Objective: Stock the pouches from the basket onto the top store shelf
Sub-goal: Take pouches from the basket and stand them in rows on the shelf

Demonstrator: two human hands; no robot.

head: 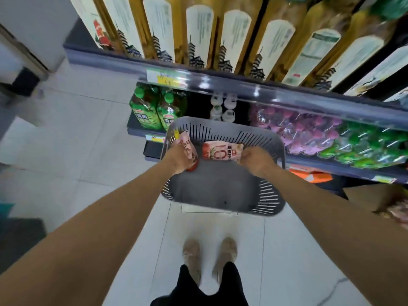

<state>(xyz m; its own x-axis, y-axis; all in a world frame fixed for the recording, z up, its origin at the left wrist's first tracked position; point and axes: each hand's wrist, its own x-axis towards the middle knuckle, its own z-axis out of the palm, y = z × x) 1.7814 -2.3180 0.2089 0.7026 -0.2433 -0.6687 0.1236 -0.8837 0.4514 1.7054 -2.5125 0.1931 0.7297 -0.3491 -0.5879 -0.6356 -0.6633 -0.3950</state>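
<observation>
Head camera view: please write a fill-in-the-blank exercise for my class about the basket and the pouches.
The basket is ____ in colour.
The left hand holds the left pouch and the right hand holds the right pouch, so ____ pouches are held.
Both pouches are mainly ____.
Missing words: grey; two; pink.

Both arms stretched forward-down; left hand (179, 156) grips left pouch (188, 140), right hand (256, 159) pinches right pouch (221, 152)
</observation>
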